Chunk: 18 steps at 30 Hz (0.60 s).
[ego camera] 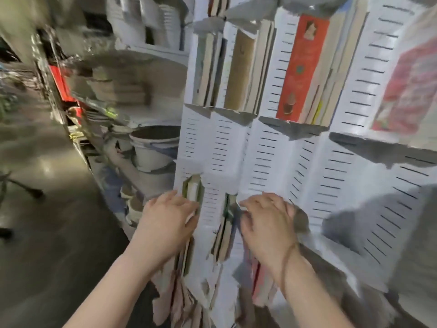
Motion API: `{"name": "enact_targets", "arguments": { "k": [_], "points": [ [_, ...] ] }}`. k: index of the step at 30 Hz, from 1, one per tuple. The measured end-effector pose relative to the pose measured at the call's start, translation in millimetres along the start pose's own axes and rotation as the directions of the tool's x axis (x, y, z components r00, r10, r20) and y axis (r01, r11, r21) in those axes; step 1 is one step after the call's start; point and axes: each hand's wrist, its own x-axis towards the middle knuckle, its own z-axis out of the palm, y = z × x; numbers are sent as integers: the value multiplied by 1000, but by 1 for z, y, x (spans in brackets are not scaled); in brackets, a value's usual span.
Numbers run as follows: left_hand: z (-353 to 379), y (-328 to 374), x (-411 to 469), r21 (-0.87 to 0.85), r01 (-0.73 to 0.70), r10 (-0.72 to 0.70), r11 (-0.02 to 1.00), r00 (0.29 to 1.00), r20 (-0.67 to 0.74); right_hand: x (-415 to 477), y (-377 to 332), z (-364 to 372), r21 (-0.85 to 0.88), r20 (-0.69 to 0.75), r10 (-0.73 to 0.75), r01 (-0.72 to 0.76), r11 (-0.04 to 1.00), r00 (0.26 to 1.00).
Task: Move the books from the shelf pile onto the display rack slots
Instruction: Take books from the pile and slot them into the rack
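Observation:
A white slotted display rack [264,152] fills the right half of the head view. My left hand [165,221] grips the edge of a green-and-white book [192,189] standing in a lower left slot. My right hand [267,221] reaches into the neighbouring slot, its curled fingers on a dark green book [227,223] there. The upper row holds upright books, among them an orange-red one [300,67] and a tan one [238,74]. A blurred pile of books [118,88] lies on a shelf at the left.
Grey buckets [153,147] stand on the lower shelf left of the rack. A red item [59,84] sits further left on the shelving. The middle row of rack slots [307,162] holds nothing. A dark floor [47,209] lies at the lower left.

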Motion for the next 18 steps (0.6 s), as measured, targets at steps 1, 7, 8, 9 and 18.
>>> {"name": "enact_targets", "arguments": {
  "k": [1, 7, 8, 9, 18],
  "points": [
    [-1, -20, 18, 20, 27, -27, 999, 1000, -11, 26, -13, 12, 5, -15, -50, 50, 999, 999],
    [-13, -141, 94, 113, 146, -139, 983, 988, -66, 157, -110, 77, 90, -46, -246, 249, 964, 968],
    [-14, -162, 104, 137, 157, -147, 978, 986, -78, 175, -126, 89, 90, -31, -265, 266, 960, 964],
    [-17, -182, 113, 155, 166, -150, 974, 983, -108, 192, -141, 100, 87, -23, -286, 287, 954, 958],
    [-18, -400, 202, 241, 97, -27, 966, 960, -279, 332, -290, 207, 36, -139, -281, 289, 957, 950]
  ]
}}
